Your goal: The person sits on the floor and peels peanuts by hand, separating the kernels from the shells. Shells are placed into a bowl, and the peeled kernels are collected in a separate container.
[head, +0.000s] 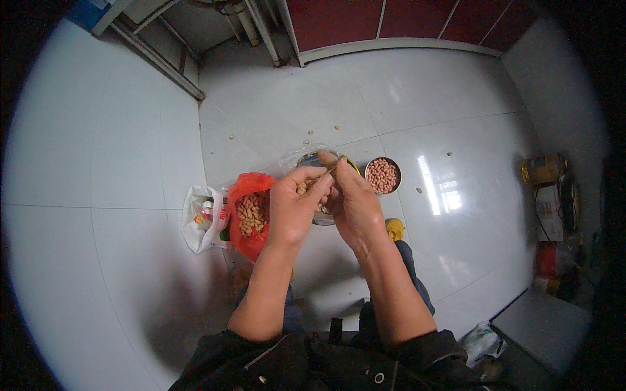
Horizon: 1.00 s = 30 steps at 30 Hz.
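My left hand (299, 203) and my right hand (356, 200) meet fingertip to fingertip over a lined bin (324, 221), which they mostly cover. Unshelled peanuts (301, 188) lie in the curled fingers of my left hand. Between both hands' fingertips is a small brownish piece, perhaps a peanut shell, too small to tell. Close on the left stands a red plastic bag (252, 180) of unshelled peanuts (252, 213). A round metal bowl (400, 177) of shelled pink peanut kernels (383, 175) sits right of the bin.
A white bag (191, 229) with small wrappers stands left of the red bag. Stray peanuts (337, 127) are scattered on the tiled floor (455, 132). My yellow shoe (394, 229) is below the bowl. Red cabinets (337, 24) line the far side; boxes and containers (547, 210) stand at right.
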{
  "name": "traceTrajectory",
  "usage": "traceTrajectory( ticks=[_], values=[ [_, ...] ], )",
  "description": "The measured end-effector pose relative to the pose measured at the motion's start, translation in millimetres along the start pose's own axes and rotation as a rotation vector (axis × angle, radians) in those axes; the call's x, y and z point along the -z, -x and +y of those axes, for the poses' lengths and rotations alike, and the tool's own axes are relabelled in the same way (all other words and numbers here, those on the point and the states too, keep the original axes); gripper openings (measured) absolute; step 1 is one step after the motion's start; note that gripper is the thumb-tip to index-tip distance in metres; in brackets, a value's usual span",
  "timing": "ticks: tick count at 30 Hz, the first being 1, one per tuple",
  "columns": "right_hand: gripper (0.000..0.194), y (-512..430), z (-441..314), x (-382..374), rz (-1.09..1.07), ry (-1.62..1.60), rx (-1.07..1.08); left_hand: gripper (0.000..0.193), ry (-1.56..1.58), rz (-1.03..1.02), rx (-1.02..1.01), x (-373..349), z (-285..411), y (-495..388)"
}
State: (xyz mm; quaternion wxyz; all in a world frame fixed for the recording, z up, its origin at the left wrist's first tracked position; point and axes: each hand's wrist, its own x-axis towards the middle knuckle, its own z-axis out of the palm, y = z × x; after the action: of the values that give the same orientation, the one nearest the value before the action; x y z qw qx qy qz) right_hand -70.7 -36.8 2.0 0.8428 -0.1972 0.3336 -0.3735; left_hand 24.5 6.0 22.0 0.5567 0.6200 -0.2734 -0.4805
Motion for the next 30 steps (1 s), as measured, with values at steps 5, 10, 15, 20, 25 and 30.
traceTrajectory(
  ticks=[5, 10, 15, 20, 25, 30],
  values=[
    [0.041, -4.2, 1.5, 2.2, -0.017, 0.014, -0.012, 0.012, -0.028, 0.055, -0.125, -1.2, -3.1, -0.5],
    [0.041, -5.8, 1.8, 3.5, 0.020, -0.009, -0.022, 0.014, -0.181, 0.077, -0.152, -1.6, -3.4, -1.0],
    [0.032, -4.5, -2.1, 4.7, 0.098, 0.083, 0.056, 0.017, -0.086, 0.103, -0.153, 0.5, -5.0, -1.7],
    [0.037, -2.9, -9.8, 6.8, 0.254, 0.189, 0.248, 0.021, -0.243, 0.160, -0.068, 4.2, -6.8, -6.0],
    [0.037, -1.9, -15.3, 6.9, 0.214, 0.129, 0.227, 0.038, 0.212, 0.103, 0.146, 10.6, -5.9, -7.5],
    [0.025, -1.4, -8.8, 1.9, 0.079, 0.382, 0.204, 0.055, 0.460, -0.077, 0.142, 10.4, -0.9, -5.8]
  ],
)
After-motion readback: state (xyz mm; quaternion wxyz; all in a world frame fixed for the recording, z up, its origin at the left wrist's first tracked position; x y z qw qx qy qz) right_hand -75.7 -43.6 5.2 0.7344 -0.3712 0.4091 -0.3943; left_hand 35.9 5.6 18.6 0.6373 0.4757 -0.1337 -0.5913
